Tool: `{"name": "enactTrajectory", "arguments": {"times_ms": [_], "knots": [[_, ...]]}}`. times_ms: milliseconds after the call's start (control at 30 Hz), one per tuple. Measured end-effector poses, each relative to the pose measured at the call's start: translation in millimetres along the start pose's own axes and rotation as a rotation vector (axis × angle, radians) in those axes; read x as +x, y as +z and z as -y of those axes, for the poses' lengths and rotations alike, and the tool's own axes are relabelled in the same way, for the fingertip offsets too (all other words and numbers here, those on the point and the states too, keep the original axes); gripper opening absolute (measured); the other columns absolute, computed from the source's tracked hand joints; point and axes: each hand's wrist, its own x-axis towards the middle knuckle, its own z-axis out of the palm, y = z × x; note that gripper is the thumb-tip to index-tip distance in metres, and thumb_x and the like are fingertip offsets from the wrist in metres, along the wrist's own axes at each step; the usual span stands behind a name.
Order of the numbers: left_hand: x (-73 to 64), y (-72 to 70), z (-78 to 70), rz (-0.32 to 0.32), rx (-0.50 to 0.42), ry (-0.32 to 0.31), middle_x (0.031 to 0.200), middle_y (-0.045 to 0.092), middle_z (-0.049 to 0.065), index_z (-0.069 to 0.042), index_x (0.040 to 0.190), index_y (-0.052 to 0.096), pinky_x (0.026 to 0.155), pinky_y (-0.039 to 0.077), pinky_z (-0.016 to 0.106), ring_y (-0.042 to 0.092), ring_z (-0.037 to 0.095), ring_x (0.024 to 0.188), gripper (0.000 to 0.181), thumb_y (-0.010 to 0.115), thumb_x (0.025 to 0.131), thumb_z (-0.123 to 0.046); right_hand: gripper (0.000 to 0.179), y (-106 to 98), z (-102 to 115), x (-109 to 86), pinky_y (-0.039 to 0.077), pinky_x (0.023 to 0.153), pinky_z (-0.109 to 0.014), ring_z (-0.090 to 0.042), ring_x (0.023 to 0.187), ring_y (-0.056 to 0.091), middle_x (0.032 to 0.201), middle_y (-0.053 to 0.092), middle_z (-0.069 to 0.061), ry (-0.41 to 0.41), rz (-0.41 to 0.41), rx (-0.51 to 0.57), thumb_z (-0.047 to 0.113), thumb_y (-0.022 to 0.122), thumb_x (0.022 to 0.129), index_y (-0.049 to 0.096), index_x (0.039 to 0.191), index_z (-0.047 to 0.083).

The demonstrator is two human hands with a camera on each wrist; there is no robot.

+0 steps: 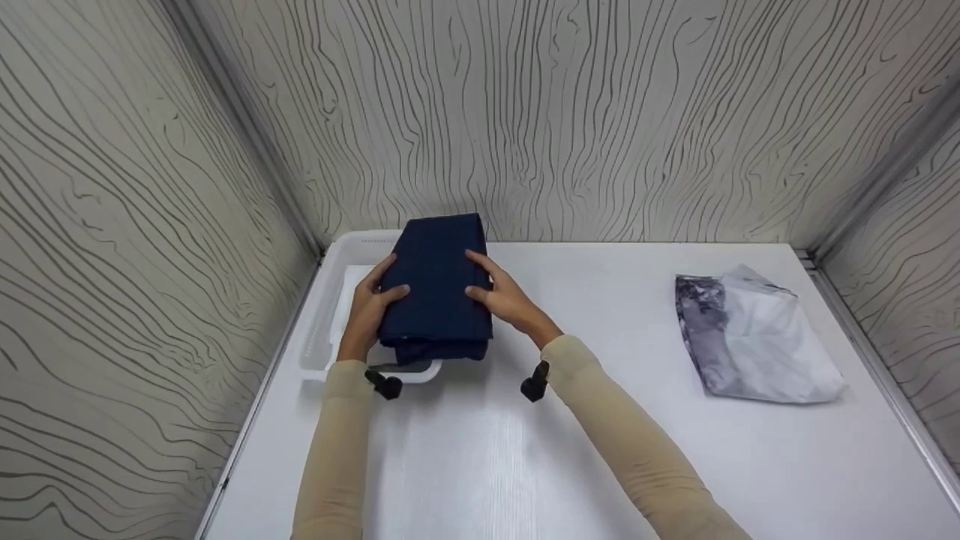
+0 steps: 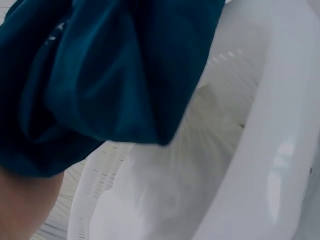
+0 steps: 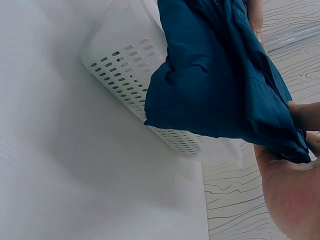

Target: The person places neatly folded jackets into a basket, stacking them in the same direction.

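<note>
Both hands hold a folded navy garment (image 1: 435,277) above the right part of a white plastic basket (image 1: 318,315). My left hand (image 1: 367,307) grips its left edge, thumb on top. On the opposite edge, my right hand (image 1: 511,300) has its thumb and a finger over the top face. Seen from the right wrist, the folded cloth (image 3: 210,95) hangs in loose layers, pinched between thumb and fingers. Under the garment in the left wrist view, white fabric (image 2: 155,185) lies inside the basket, partly covered from sight.
A folded white and grey piece (image 1: 772,337) lies at the right of the white table (image 1: 600,315). Wood-patterned panels (image 1: 525,112) rise behind the table and on both sides. Dark wrist mounts (image 1: 534,382) sit at the cuffs.
</note>
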Motion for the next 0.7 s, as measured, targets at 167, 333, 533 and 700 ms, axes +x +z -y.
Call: {"name": "enactTrajectory", "arguments": {"times_ms": [167,333,533,700], "knots": [[0.7,-5.7,-0.1,-0.005,-0.009,0.000,0.174,0.033,0.007,-0.021,0.163,0.046,0.132,0.028,0.047,0.030,0.029,0.162,0.074,0.076,0.096,-0.011,0.071,6,1,2.4,0.042,0.122,-0.057,-0.046,0.157,0.035,0.179,0.014,-0.014,0.023,-0.003,0.007,0.004,0.060,0.106,0.033,0.169,0.024],[0.0,-12.1,-2.0,-0.040,-0.020,-0.032,0.174,0.034,0.007,-0.019,0.162,0.048,0.129,0.034,0.046,0.034,0.030,0.160,0.071,0.075,0.097,-0.009,0.071,14,0,6.2,0.042,0.122,-0.056,-0.045,0.158,0.034,0.179,0.015,-0.014,0.027,-0.008,0.024,0.003,0.059,0.106,0.033,0.169,0.024],[-1.7,-21.7,-3.6,-0.073,-0.019,-0.044,0.173,0.036,0.008,-0.016,0.160,0.051,0.126,0.039,0.047,0.039,0.032,0.157,0.067,0.074,0.098,-0.007,0.070,23,1,9.6,0.040,0.124,-0.055,-0.043,0.159,0.031,0.179,0.016,-0.015,0.029,-0.010,0.024,0.004,0.059,0.106,0.034,0.169,0.023],[-3.8,-28.1,-5.3,-0.080,-0.024,-0.052,0.173,0.035,0.009,-0.015,0.160,0.050,0.125,0.039,0.048,0.039,0.032,0.157,0.066,0.072,0.099,-0.006,0.070,29,4,11.7,0.038,0.126,-0.054,-0.041,0.161,0.029,0.179,0.016,-0.015,0.023,-0.008,0.023,0.003,0.059,0.105,0.034,0.168,0.022]]}}
